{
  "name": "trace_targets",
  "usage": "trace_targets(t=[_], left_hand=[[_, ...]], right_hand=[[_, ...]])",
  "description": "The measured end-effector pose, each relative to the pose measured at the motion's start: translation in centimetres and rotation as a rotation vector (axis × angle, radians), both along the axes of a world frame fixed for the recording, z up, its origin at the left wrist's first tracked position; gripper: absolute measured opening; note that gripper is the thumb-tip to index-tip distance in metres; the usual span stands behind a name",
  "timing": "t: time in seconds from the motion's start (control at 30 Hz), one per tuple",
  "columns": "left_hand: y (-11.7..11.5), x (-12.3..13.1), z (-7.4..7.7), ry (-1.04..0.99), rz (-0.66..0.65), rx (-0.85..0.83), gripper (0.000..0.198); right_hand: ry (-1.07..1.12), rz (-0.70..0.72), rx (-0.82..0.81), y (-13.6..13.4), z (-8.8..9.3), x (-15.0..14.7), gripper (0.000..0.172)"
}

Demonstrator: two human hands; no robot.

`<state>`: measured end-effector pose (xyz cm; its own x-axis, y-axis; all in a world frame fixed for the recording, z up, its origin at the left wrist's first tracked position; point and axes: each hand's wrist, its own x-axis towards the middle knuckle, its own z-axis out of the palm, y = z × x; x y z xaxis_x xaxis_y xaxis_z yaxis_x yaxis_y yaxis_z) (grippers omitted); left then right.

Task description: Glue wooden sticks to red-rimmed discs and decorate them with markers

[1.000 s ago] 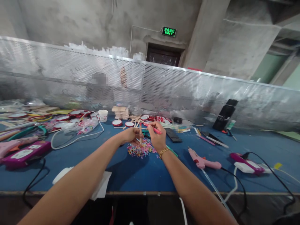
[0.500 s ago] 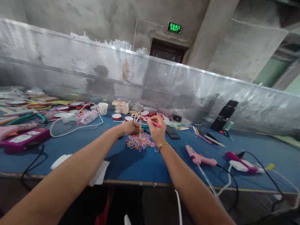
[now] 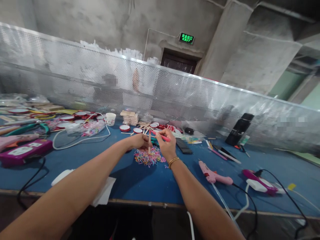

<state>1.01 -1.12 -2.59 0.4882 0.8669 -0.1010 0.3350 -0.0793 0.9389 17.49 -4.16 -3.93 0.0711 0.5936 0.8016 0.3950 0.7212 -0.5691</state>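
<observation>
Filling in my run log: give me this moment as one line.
left hand: wooden stick, upright | right hand: red pen near the stick | under hands: pile of coloured rubber bands on blue table | right: pink glue gun

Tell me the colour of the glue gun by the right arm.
The glue gun is pink; head view.

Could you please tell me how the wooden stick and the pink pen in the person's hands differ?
The wooden stick is pale and stands upright; the pink pen is bright and lies slanted. The left hand holds the stick, the right hand the pen. Both are slim and held above the rubber bands.
</observation>
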Motion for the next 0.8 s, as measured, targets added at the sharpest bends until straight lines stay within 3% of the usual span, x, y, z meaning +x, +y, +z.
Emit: trace_targets(t=[0.8], left_hand=[[0.13,0.15,-0.06,0.018,-0.029,0.006,0.042]], right_hand=[[-0.018,-0.122,0.009,0.34,-0.26,0.20,0.018]])
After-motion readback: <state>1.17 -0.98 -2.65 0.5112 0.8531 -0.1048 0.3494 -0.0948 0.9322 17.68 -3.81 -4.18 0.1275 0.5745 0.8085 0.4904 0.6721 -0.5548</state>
